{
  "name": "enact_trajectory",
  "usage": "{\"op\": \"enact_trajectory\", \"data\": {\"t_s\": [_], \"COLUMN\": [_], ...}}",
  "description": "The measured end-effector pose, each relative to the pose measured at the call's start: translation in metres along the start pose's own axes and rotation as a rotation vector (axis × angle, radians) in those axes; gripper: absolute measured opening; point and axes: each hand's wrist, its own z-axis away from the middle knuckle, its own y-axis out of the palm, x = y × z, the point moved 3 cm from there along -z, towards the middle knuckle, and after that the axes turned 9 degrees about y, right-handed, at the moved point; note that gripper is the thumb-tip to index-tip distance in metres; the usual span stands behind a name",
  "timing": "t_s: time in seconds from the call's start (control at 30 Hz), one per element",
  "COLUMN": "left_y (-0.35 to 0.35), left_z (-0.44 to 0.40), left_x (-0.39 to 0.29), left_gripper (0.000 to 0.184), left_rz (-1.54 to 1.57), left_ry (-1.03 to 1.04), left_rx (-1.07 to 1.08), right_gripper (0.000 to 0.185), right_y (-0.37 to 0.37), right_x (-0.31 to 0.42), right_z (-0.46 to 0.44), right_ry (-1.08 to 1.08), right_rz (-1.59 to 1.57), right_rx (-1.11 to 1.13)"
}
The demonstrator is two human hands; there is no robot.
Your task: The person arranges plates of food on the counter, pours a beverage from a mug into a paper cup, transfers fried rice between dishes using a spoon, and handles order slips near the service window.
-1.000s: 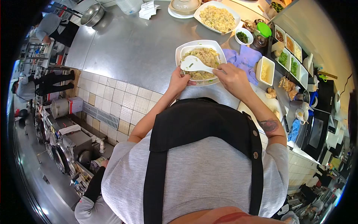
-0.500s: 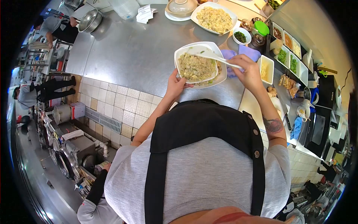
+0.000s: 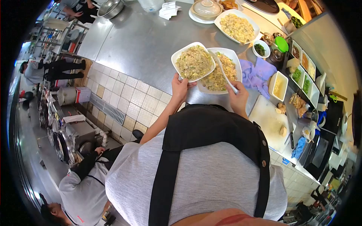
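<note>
My left hand (image 3: 181, 87) grips the near edge of a smaller white bowl (image 3: 174, 60) heaped with fried rice (image 3: 194, 63). This bowl is tilted and overlaps the left side of a larger white dish (image 3: 236, 60), which also holds fried rice. In my right hand (image 3: 237, 96) is the handle of a white spoon (image 3: 224, 73), its head up by the gap between the bowl and the dish. A purple cloth (image 3: 260, 73) lies just right of the larger dish.
Farther back are another rice dish (image 3: 237, 26), a lidded pot (image 3: 206, 9) and a small bowl of greens (image 3: 261, 49). To the right sit a white container (image 3: 278, 86), a cutting board (image 3: 267, 120) and a knife (image 3: 292, 139). A co-worker (image 3: 85, 192) is at lower left.
The smaller bowl has moved left off the larger dish, uncovering its rice. My right hand has come down and nearer me with the spoon. More of the lower-left co-worker shows.
</note>
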Motion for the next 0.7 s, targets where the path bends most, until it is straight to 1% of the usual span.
{"op": "enact_trajectory", "data": {"t_s": [0.03,0.07,0.17,0.23,0.27,0.37,0.4,0.5,0.53,0.63,0.67,0.7], "left_y": [-0.006,-0.014,-0.042,-0.065,-0.076,-0.101,-0.106,-0.11,-0.106,-0.107,-0.111,-0.113], "left_z": [-0.001,-0.002,-0.007,-0.013,-0.017,-0.026,-0.029,-0.032,-0.029,-0.028,-0.03,-0.03], "left_x": [0.001,0.001,0.007,0.015,0.019,0.033,0.038,0.045,0.041,0.035,0.04,0.043], "left_gripper": [0.045,0.043,0.035,0.034,0.042,0.039,0.037,0.039,0.036,0.039,0.039,0.039], "left_rz": [0.012,0.026,0.045,0.039,0.063,0.093,0.092,0.125,0.082,0.218,0.336,0.346], "left_ry": [0.016,0.032,0.1,0.159,0.136,0.124,0.119,0.09,0.118,0.007,-0.064,-0.059], "left_rx": [-0.031,-0.061,-0.152,-0.186,-0.214,-0.263,-0.284,-0.282,-0.265,-0.084,-0.045,-0.061], "right_gripper": [0.012,0.012,0.014,0.014,0.014,0.013,0.013,0.014,0.015,0.016,0.016,0.017], "right_y": [-0.005,-0.008,-0.029,-0.04,-0.045,-0.042,-0.039,-0.029,-0.028,-0.033,-0.039,-0.044], "right_x": [-0.003,-0.006,-0.009,-0.015,-0.018,-0.026,-0.029,-0.024,-0.019,-0.002,0.001,0.004], "right_z": [-0.004,-0.01,-0.016,-0.022,-0.025,-0.037,-0.042,-0.042,-0.04,-0.028,-0.025,-0.023], "right_ry": [-0.004,-0.098,0.014,0.009,0.009,-0.159,-0.171,-0.205,-0.221,-0.233,-0.223,-0.214], "right_rz": [-0.006,0.012,0.067,0.188,0.248,0.386,0.385,0.39,0.389,0.436,0.457,0.479], "right_rx": [0.002,0.001,-0.021,-0.072,-0.1,-0.121,-0.085,0.024,0.072,0.192,0.226,0.263]}}
